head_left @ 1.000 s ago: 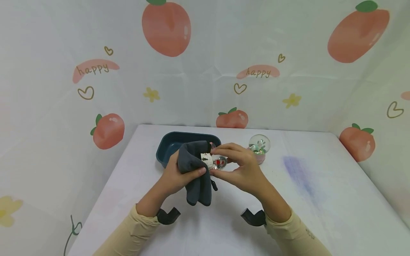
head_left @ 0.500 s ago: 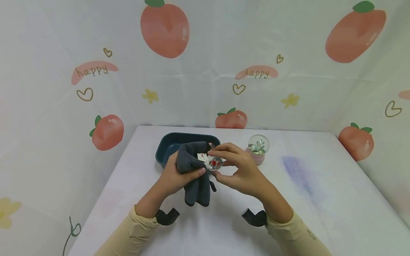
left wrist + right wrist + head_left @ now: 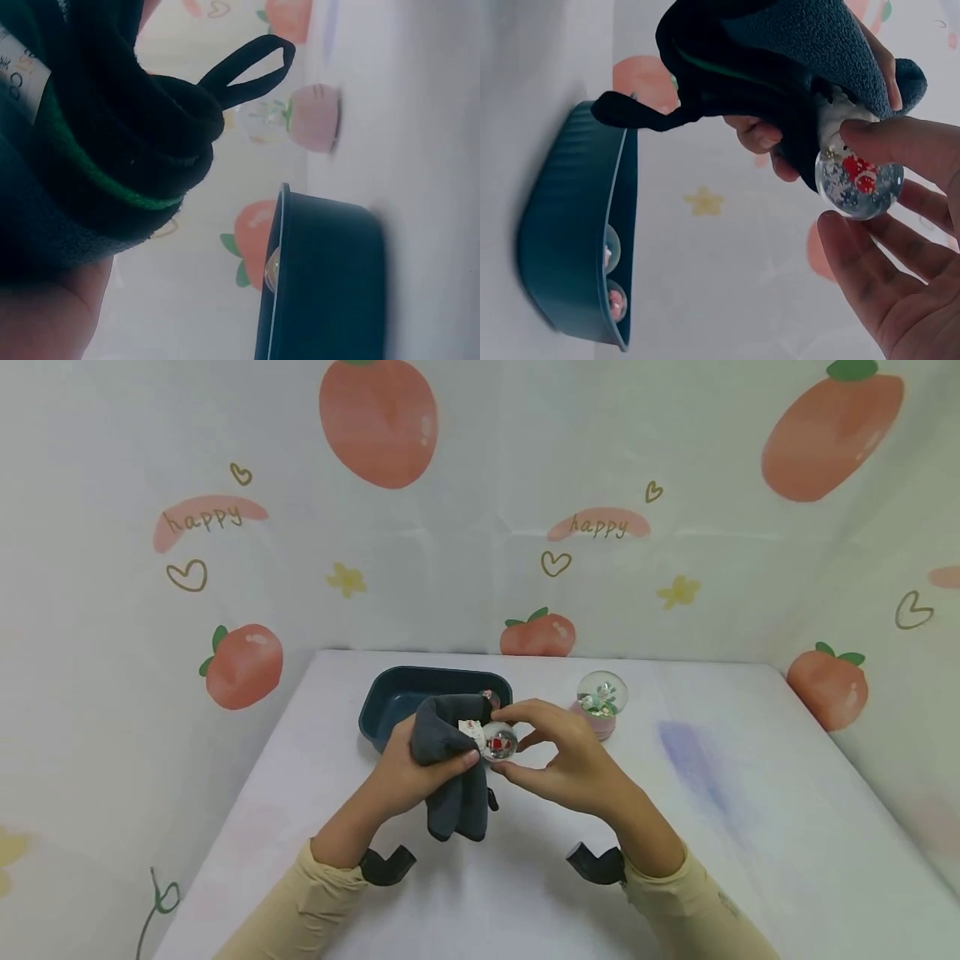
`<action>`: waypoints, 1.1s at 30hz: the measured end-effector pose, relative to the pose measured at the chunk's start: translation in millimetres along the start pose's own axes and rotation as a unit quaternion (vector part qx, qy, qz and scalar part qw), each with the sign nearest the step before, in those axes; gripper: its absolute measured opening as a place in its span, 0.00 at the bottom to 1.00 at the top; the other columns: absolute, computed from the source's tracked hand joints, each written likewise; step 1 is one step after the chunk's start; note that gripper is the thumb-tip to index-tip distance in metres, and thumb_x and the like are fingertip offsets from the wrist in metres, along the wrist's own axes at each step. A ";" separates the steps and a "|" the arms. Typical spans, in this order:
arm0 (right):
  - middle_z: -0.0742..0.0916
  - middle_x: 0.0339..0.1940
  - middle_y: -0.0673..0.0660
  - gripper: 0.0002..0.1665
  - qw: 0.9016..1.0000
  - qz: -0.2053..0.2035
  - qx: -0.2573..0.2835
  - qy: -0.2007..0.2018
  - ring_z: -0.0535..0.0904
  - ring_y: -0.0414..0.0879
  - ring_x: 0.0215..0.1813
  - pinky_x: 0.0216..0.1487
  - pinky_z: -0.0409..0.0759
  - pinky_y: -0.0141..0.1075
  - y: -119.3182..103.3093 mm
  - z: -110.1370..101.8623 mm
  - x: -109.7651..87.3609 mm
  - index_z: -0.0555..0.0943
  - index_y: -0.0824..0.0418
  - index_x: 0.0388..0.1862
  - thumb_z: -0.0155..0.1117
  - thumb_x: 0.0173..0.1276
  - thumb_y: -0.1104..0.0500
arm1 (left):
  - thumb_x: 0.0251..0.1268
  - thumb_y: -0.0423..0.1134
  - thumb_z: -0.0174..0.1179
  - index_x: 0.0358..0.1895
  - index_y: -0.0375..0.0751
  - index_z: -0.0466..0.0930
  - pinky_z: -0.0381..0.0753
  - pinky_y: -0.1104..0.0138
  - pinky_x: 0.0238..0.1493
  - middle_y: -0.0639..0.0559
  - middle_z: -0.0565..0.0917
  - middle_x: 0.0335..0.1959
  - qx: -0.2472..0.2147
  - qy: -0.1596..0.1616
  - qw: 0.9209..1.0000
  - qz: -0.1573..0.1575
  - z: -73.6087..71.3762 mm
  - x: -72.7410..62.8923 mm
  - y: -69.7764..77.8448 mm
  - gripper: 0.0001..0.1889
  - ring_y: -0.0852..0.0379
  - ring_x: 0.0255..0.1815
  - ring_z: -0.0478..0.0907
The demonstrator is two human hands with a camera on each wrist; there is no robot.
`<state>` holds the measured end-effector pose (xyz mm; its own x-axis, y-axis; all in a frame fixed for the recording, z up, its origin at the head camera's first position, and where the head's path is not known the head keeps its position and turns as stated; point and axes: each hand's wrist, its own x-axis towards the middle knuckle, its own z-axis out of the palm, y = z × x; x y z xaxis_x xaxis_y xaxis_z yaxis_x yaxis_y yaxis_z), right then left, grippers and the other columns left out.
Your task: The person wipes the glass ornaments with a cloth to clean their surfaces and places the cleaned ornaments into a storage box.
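A small snow globe (image 3: 499, 742) with a white base and a red figure inside is held up above the table. My left hand (image 3: 405, 768) grips a folded dark blue-grey towel (image 3: 438, 735), which wraps the white base. The towel's ends hang down, and its black hanging loop (image 3: 251, 75) sticks out in the left wrist view. My right hand (image 3: 570, 760) holds the glass ball between thumb and fingers. In the right wrist view the thumb lies over the globe near its base, with fingertips (image 3: 836, 225) at the ball's lower edge. Part of the base is hidden inside the towel.
Behind the hands stands a dark blue tub (image 3: 382, 702); two glass globes, one a clear ball (image 3: 613, 251) and one with pink inside (image 3: 616, 301), show in it. A pink-based snow globe (image 3: 597, 725) stands on the white table (image 3: 675, 827) to the right.
The snow globe has turned and shifted slightly left within the towel, its ball now facing more toward the head camera. My right fingers have shifted around the ball; the left hand keeps its grip.
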<state>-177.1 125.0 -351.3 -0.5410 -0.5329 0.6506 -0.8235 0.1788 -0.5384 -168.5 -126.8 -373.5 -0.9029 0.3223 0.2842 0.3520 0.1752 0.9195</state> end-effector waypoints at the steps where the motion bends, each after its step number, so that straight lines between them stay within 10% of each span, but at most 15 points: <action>1: 0.90 0.55 0.58 0.35 1.000 -0.001 0.002 -0.003 0.87 0.46 0.52 0.43 0.90 0.35 0.6 -0.1 0.4 0.83 0.64 0.61 0.84 0.54 0.72 | 0.64 0.41 0.75 0.64 0.41 0.79 0.85 0.51 0.56 0.45 0.87 0.56 0.002 0.000 1.000 -0.002 -0.4 -0.1 0.0 0.27 0.48 0.53 0.85; 33: 0.90 0.52 0.57 0.34 0.999 -0.034 -0.005 -0.001 0.86 0.46 0.54 0.46 0.88 0.33 -0.7 -0.9 -0.2 0.85 0.63 0.57 0.87 0.50 0.70 | 0.62 0.34 0.76 0.64 0.42 0.79 0.86 0.55 0.56 0.45 0.87 0.54 -0.009 -0.021 1.000 0.016 -3.5 -2.6 1.7 0.27 0.48 0.53 0.85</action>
<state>-176.6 125.8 -350.5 -0.4829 -0.5460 0.6846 -0.8604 0.1506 -0.4869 -166.4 -130.6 -371.7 -0.8797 0.3664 0.3030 0.3763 0.1471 0.9147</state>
